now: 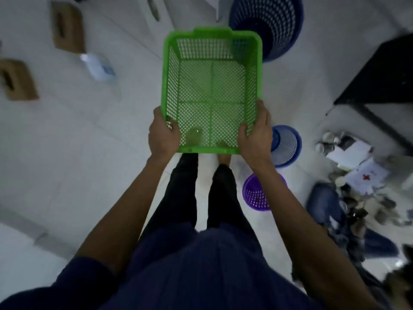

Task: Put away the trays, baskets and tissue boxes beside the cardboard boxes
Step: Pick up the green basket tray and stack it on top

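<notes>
Above the floor point(89, 142), the green mesh basket point(212, 92) is gripped only at its near corners by left hand point(164, 133) and right hand point(254, 135), so it could be tipped forward and dropped.

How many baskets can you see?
4: green basket between left hand and right hand, large blue basket beyond, small blue basket beside that hand, purple basket below. Clutter may hide more.

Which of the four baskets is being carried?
The green rectangular basket, held by left hand and right hand; the large blue basket, small blue basket and purple basket stand unheld.
</notes>
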